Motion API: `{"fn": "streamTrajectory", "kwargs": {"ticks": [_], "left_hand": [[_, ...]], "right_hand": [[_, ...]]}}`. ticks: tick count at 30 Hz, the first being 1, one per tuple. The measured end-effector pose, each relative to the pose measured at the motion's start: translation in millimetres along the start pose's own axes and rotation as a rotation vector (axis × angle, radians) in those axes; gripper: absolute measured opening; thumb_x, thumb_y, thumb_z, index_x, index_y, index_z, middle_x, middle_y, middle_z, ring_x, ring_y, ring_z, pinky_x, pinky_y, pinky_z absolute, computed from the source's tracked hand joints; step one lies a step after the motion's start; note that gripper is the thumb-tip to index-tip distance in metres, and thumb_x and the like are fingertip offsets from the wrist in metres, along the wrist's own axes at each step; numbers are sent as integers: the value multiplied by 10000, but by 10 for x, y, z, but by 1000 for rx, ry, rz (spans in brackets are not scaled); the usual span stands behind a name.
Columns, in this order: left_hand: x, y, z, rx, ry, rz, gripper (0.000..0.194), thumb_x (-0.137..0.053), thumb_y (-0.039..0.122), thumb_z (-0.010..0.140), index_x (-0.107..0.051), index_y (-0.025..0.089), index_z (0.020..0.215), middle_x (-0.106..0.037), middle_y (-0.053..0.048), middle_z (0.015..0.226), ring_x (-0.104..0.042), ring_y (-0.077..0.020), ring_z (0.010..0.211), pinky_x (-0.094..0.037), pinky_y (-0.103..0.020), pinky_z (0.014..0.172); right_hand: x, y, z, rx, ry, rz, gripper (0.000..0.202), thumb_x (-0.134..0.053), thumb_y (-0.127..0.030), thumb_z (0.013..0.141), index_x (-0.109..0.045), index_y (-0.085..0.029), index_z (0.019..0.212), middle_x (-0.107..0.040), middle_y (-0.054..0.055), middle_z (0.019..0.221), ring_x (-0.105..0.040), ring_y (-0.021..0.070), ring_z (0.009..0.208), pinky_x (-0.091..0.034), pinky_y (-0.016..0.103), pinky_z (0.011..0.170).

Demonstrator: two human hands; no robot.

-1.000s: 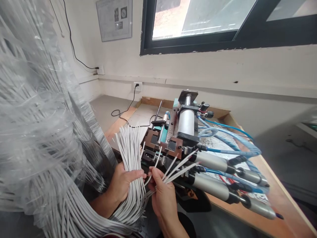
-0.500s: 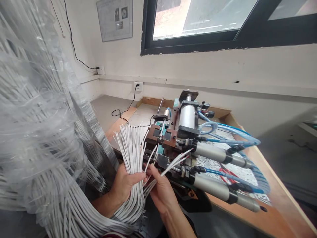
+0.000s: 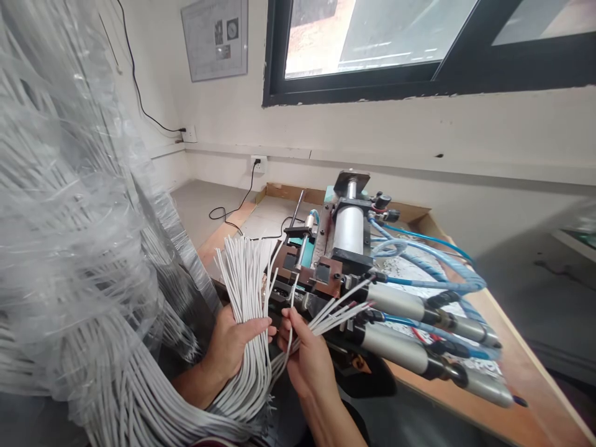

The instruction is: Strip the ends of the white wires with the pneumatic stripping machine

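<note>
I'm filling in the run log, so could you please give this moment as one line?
left hand: gripping white cable bundle | right hand: pinching single cable upright | machine: just beyond hands

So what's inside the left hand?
The left hand grips a bundle of white wires. Outer wires show; the bundle's core and the palm are covered.

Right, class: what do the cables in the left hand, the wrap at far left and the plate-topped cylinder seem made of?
Cables: matte plastic sheathing, probably; smooth and bending softly.
Wrap: glossy clear plastic film, apparently; see-through and wrinkled.
Plate-topped cylinder: satin metal, likely; silvery sheen.
</note>
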State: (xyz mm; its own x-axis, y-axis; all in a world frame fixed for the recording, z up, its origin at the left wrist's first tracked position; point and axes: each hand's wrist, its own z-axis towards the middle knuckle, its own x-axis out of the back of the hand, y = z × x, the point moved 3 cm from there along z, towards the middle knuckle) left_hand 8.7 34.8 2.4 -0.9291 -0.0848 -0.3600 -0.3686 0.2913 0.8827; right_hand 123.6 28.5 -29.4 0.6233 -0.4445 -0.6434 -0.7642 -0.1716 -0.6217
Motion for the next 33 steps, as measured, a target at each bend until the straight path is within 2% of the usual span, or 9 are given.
{"fn": "streamTrajectory", "kwargs": {"ticks": [3, 7, 11, 13, 15, 18, 20, 27, 33], "left_hand": [[-13, -3, 7, -5, 7, 3, 213, -714, 146, 545, -610, 100, 725, -645, -10, 563, -635, -172, 517, -504, -272, 502], [-29, -8, 8, -17, 3, -18, 252, -708, 115, 535, -601, 110, 763, -628, 11, 541, -620, -158, 493, -493, -257, 478], [-45, -33, 3, -36, -71, -37, 240, -680, 89, 554, -609, 106, 782, -640, 0, 552, -601, -143, 480, -488, -256, 481], [-56, -48, -2, -50, -145, -21, 199, -656, 85, 574, -622, 97, 770, -644, -13, 564, -590, -145, 493, -488, -268, 487], [-57, -54, -6, -81, -195, 9, 193, -644, 71, 579, -637, 89, 771, -652, -22, 595, -585, -146, 526, -488, -271, 503], [-20, -53, -3, -112, -147, 43, 224, -672, 68, 559, -642, 97, 779, -654, -15, 625, -581, -138, 558, -486, -256, 522], [18, -55, 0, -98, -87, 49, 217, -700, 103, 554, -632, 103, 760, -648, -11, 615, -590, -144, 565, -495, -260, 526], [124, -63, 5, -34, 17, 19, 216, -713, 177, 569, -615, 105, 748, -641, -14, 603, -636, -177, 577, -513, -283, 529], [93, -54, 3, -17, 38, 25, 227, -731, 183, 536, -611, 99, 709, -634, -12, 563, -632, -174, 536, -507, -275, 503]], "right_hand": [[-17, -6, 46, -65, -38, 70, 290, -781, -344, 524, -654, -127, 668, -442, -67, 484, -359, 38, 410, -280, 162, 380], [-31, 7, 62, -107, -57, 122, 306, -807, -311, 478, -654, -123, 664, -451, -66, 483, -353, 37, 406, -291, 162, 373], [-66, 42, -1, -131, -99, 66, 310, -805, -339, 486, -656, -127, 656, -454, -60, 478, -385, 57, 424, -337, 192, 415], [-74, 69, -47, -98, -141, -38, 294, -802, -346, 497, -642, -127, 610, -453, -51, 460, -388, 61, 431, -323, 192, 422], [-55, 85, -86, 8, -142, -142, 281, -795, -343, 513, -641, -126, 605, -484, -34, 481, -391, 64, 452, -303, 189, 429], [21, 94, -129, 200, -62, -183, 277, -756, -372, 574, -660, -138, 689, -525, -19, 552, -381, 69, 475, -278, 193, 426], [85, 111, -154, 255, -22, -182, 265, -737, -376, 601, -653, -148, 705, -528, -18, 569, -377, 74, 480, -273, 199, 425], [355, 241, -248, 153, 33, -290, 350, -753, -397, 558, -694, -142, 790, -531, -11, 560, -407, 91, 496, -323, 215, 459], [469, 258, -250, 143, 45, -266, 344, -752, -404, 551, -701, -144, 771, -518, -21, 551, -340, 67, 455, -252, 202, 422]]}}
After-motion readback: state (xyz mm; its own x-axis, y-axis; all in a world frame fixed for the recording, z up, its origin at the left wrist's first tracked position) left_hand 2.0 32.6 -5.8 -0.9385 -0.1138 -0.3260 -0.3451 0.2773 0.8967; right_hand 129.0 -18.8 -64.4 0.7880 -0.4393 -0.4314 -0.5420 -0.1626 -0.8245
